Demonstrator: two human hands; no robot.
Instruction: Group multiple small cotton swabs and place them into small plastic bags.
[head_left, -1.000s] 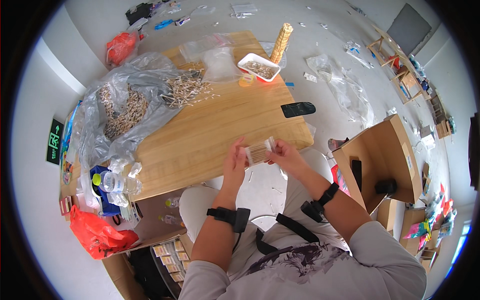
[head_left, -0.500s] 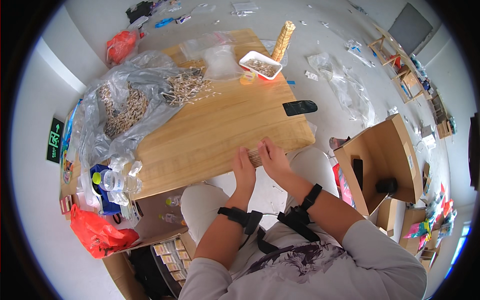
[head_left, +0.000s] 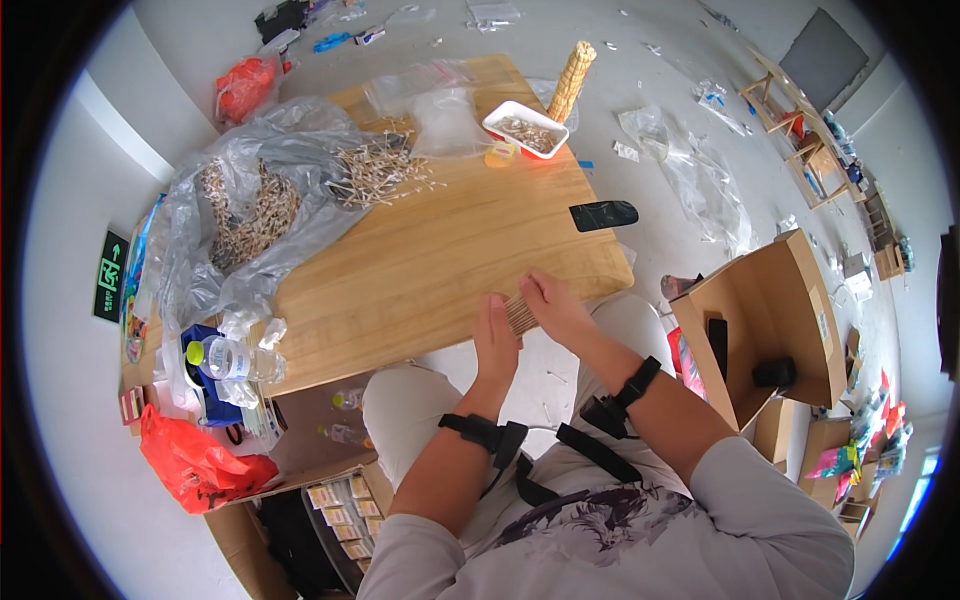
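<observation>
At the near edge of the table, a bundle of cotton swabs (head_left: 520,315) with brown sticks lies between my two hands. My left hand (head_left: 493,340) closes on its left side, and my right hand (head_left: 554,306) grips the right side; the hands cover the bundle's ends. Farther off, a loose pile of cotton swabs (head_left: 385,175) spreads over the wooden table (head_left: 440,255). More swabs (head_left: 262,215) lie in a large clear plastic bag (head_left: 190,255) to the left. A white tray (head_left: 555,151) at the far right holds further swabs.
A black flat pouch (head_left: 603,215) overhangs the table's right edge. Clear bags (head_left: 445,125) lie at the back. A water bottle (head_left: 235,360) rests at the near left, above a red bag (head_left: 195,465). An open cardboard box (head_left: 745,300) stands right of my leg.
Both hands still hold the swab bundle. They have shifted slightly to the right, and the right hand now sits higher on the bundle, showing more of its sticks.
</observation>
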